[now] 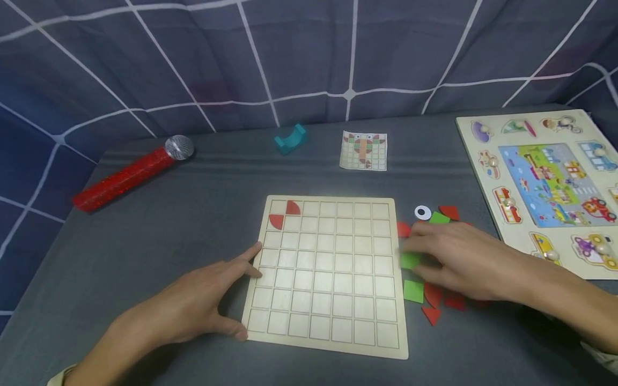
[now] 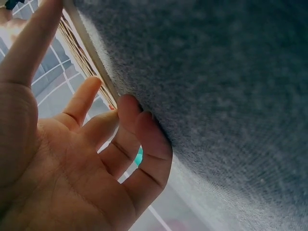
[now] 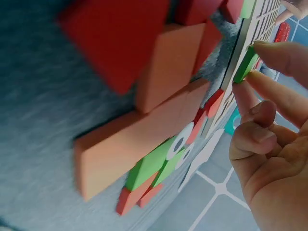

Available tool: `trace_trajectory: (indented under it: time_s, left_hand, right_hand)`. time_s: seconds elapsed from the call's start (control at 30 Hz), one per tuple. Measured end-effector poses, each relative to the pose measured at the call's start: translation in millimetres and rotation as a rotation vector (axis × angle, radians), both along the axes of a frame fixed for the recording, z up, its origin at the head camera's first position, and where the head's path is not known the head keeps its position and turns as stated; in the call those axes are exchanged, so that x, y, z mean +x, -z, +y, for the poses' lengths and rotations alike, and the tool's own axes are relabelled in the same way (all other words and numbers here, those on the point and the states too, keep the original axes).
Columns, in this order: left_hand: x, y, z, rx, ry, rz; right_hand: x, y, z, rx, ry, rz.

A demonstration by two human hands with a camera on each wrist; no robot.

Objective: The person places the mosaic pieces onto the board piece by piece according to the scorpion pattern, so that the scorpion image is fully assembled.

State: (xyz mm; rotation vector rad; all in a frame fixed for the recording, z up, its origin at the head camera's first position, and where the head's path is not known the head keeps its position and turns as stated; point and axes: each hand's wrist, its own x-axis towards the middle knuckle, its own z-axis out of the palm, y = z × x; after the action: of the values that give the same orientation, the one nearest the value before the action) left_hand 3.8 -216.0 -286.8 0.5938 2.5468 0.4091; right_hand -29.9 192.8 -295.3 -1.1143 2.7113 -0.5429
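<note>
A pale wooden grid board (image 1: 323, 281) lies on the dark table, with two red quarter-circle tiles (image 1: 293, 208) in its upper left cells. My left hand (image 1: 207, 295) rests along the board's left edge, fingertips on the side and thumb at the near corner. In the left wrist view, some fingers bend under the palm beside the edge. Right of the board, my right hand (image 1: 463, 260) pinches a green square tile (image 3: 246, 63) between thumb and fingers. Around that hand lie a round eye tile (image 1: 422, 213), another green square (image 1: 413, 291), a red triangle (image 1: 431, 314) and orange tiles (image 3: 168, 62).
Behind the board lies a small printed pattern card (image 1: 363, 151), with a teal curved piece (image 1: 291, 139) to its left. A red microphone (image 1: 130, 177) lies at the far left. On the right is a picture puzzle board (image 1: 487, 201). A checked cloth (image 1: 309, 53) hangs behind.
</note>
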Motion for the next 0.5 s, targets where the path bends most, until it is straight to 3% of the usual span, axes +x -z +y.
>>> trace_trajectory:
  time_s: [0.23, 0.5]
  left_hand:
    - [-0.7, 0.1, 1.2, 0.001, -0.005, 0.001]
    - [-0.2, 1.2, -0.9, 0.014, 0.016, 0.008]
  right_hand:
    - [-7.8, -3.6, -17.5, -0.09, -0.029, 0.008]
    - [-22.7, -8.6, -58.6, -0.151, -0.017, 0.036]
